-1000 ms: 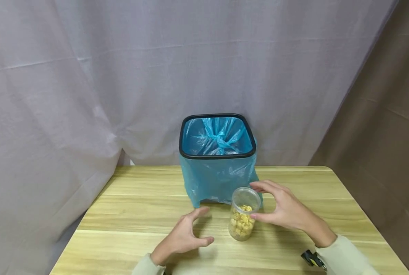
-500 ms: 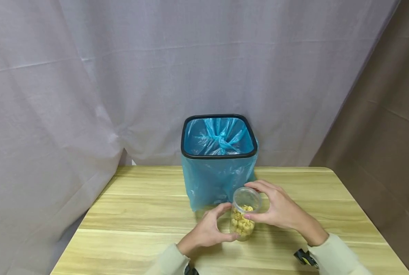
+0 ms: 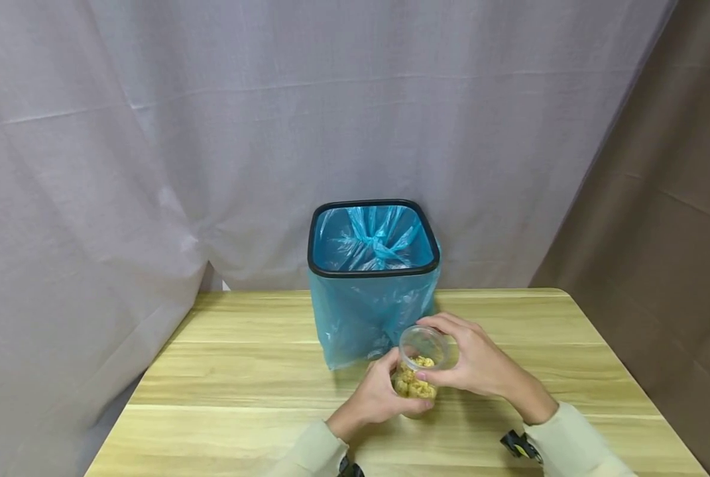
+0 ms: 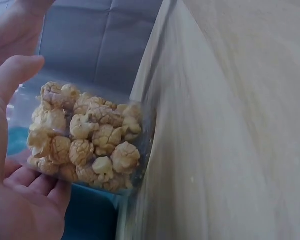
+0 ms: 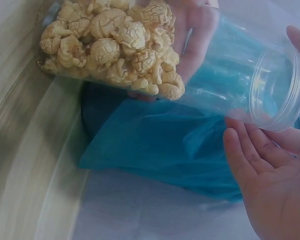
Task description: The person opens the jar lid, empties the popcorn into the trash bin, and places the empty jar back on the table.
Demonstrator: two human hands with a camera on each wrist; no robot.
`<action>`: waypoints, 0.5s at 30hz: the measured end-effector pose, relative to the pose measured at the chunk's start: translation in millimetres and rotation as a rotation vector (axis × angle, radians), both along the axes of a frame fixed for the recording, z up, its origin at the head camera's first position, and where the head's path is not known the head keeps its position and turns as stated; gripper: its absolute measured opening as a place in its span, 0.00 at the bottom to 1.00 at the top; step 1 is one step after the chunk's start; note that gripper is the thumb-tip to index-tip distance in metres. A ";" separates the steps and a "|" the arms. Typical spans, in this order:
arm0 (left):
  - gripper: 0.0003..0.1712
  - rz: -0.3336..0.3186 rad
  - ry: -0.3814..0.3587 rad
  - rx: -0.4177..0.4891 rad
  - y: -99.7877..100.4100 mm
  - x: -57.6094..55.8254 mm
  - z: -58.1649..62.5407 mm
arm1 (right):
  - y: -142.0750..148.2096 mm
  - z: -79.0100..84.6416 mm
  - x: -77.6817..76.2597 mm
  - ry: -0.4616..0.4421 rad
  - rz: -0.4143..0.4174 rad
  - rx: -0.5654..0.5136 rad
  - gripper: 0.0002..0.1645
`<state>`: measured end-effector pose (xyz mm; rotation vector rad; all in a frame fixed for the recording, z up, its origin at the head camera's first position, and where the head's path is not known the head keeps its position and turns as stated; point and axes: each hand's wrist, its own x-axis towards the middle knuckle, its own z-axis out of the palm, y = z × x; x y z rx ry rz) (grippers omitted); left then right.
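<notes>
A clear plastic jar, partly filled with pale yellow popcorn, stands on the wooden table in front of the bin. My left hand grips its lower body from the left, thumb on the near side and fingers round the far side. From the right, my right hand holds the jar's top between thumb and fingers. The right wrist view shows the ridged clear neck within the right hand's grasp, above the popcorn level. My palms face each other across the jar.
Right behind the jar stands a bin with a black rim and a blue plastic liner, knotted inside. A grey curtain hangs behind the wooden table, and a brown one along the right side.
My left hand has come in from the left, its open fingers closing round the jar's lower body. My right hand has stayed at the jar's top, shifting slightly left.
</notes>
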<state>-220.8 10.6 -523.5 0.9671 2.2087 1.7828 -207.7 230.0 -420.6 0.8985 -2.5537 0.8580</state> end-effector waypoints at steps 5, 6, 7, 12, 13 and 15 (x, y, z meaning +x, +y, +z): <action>0.32 0.045 0.006 0.008 1.4 2.2 0.5 | -1.9 0.6 0.8 0.020 0.024 -0.004 0.42; 0.32 0.051 0.009 0.008 1.2 2.9 0.8 | -2.3 1.2 1.2 0.025 0.029 -0.004 0.42; 0.31 0.057 0.011 0.009 0.8 3.8 1.3 | -2.5 1.8 1.7 0.028 0.033 -0.004 0.42; 0.37 0.044 0.029 0.027 -2.6 9.0 6.6 | -2.7 7.9 6.1 0.045 0.049 0.008 0.41; 0.37 0.045 0.046 0.030 -3.7 10.2 8.0 | -2.4 9.7 7.2 0.046 0.051 0.014 0.41; 0.37 0.050 0.090 0.032 -6.5 12.2 10.7 | -2.1 13.4 9.6 0.044 0.058 0.022 0.41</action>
